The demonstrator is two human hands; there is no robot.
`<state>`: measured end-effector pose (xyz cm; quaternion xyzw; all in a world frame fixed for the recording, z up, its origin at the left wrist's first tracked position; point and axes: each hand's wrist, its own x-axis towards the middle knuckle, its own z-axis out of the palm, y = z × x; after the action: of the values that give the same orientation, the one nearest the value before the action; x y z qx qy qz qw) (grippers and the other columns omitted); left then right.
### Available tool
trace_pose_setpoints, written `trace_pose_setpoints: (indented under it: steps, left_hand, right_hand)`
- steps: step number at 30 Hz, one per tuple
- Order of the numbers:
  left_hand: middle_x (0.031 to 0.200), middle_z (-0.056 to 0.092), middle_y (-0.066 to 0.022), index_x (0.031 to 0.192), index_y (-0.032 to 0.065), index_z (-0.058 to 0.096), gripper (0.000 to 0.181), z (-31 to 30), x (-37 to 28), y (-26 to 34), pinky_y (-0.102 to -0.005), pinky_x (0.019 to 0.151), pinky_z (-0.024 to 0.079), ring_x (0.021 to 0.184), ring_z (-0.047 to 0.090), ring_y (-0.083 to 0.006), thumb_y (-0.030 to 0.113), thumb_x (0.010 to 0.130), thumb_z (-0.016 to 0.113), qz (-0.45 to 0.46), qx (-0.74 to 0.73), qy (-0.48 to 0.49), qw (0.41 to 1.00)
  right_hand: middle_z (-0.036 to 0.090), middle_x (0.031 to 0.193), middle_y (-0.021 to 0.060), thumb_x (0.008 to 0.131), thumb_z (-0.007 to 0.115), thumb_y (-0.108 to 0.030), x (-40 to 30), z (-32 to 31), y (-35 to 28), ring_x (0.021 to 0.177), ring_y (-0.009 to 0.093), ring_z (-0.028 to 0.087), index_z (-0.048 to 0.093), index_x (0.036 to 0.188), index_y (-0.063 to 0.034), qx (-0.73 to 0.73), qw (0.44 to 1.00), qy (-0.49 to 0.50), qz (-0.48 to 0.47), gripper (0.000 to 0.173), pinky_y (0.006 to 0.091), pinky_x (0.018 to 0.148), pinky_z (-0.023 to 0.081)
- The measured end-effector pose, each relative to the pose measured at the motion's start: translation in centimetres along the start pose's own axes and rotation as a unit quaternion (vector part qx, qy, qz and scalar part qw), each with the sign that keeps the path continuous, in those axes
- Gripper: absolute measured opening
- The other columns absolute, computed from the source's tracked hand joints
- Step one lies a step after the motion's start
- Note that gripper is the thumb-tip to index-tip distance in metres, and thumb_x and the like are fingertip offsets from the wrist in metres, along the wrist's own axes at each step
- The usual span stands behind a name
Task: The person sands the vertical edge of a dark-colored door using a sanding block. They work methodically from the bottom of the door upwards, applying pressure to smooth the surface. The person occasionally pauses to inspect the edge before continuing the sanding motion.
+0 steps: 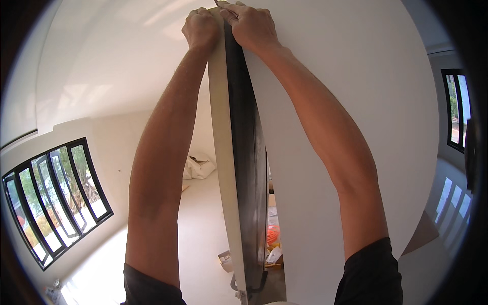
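Note:
A door stands ajar in front of me, seen almost edge-on, with a pale narrow edge (pixel 220 122) and a dark face (pixel 246 160). High on its left side, my left hand (pixel 202 28) is curled against the door near its top; its fingertips are hidden. My right hand (pixel 253 24) is at the top on the dark side, with its fingers reaching over towards the pale edge. A thin dark item (pixel 216 3) shows at those fingertips, cut off by the picture's top rim, so its kind is unclear. Both arms are raised.
A lever handle (pixel 263 283) juts from the door low down. To the right is a broad white wall (pixel 316 126). Beyond the door are a small open box (pixel 225 261), a white sack (pixel 200 166) and an orange coil (pixel 273 234). A black-framed window (pixel 57 198) is at left.

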<state>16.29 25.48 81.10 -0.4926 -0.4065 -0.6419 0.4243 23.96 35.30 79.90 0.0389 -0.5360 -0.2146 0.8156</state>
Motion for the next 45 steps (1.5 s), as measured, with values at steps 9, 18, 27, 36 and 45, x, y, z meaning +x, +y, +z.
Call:
trace_pose_setpoints:
  steps: [9,18,27,36,45]
  left_hand:
    - [0.134,0.063,-0.0245,0.139,0.0037,0.055,0.045,-0.7,-1.2,0.6,-0.0453,0.108,0.046,0.127,0.059,-0.0377,0.026,0.102,0.043,-0.049,-0.062,0.023,0.997]
    - [0.099,0.077,-0.0153,0.104,0.0054,0.077,0.034,1.0,0.0,1.2,-0.0453,0.091,0.055,0.1,0.071,-0.0332,0.032,0.09,0.061,0.113,0.107,-0.047,0.987]
    - [0.111,0.074,-0.0205,0.121,0.0091,0.071,0.036,1.0,1.1,-0.2,-0.0464,0.094,0.053,0.107,0.069,-0.0377,0.021,0.097,0.048,0.066,0.013,0.067,0.995]
    - [0.124,0.068,-0.0222,0.13,0.0021,0.061,0.042,0.0,-1.3,-1.7,-0.0473,0.101,0.049,0.117,0.065,-0.0387,0.03,0.107,0.039,0.022,-0.074,-0.039,0.996]
    - [0.131,0.064,-0.0232,0.137,0.0039,0.058,0.048,1.3,-2.3,-1.5,-0.0451,0.105,0.047,0.124,0.061,-0.0369,0.035,0.11,0.034,-0.01,-0.191,-0.081,0.978]
  right_hand:
    - [0.073,0.112,0.0232,0.105,0.052,-0.022,1.9,-4.0,-2.6,0.107,0.037,0.072,0.07,0.124,0.0012,0.034,0.992,-0.124,0.018,0.035,0.0441,0.099,0.054]
    - [0.072,0.12,0.0179,0.105,0.052,-0.021,-1.1,-8.1,1.1,0.111,0.035,0.07,0.069,0.126,0.0002,0.059,0.99,0.088,0.094,0.034,0.0441,0.099,0.053]
    - [0.077,0.095,0.017,0.106,0.052,-0.037,-3.5,-6.0,0.0,0.086,0.037,0.072,0.074,0.122,-0.0085,0.094,0.983,0.075,0.14,0.04,0.0483,0.086,0.052]
    - [0.076,0.114,0.0129,0.104,0.056,-0.031,-4.2,-2.6,-2.6,0.097,0.028,0.073,0.07,0.127,-0.0058,0.046,0.992,0.079,0.091,0.037,0.0408,0.094,0.045]
    - [0.076,0.11,0.0137,0.103,0.051,-0.026,2.3,-3.4,-2.8,0.111,0.032,0.07,0.069,0.126,-0.0007,-0.076,0.991,-0.111,-0.003,0.038,0.0505,0.099,0.048]
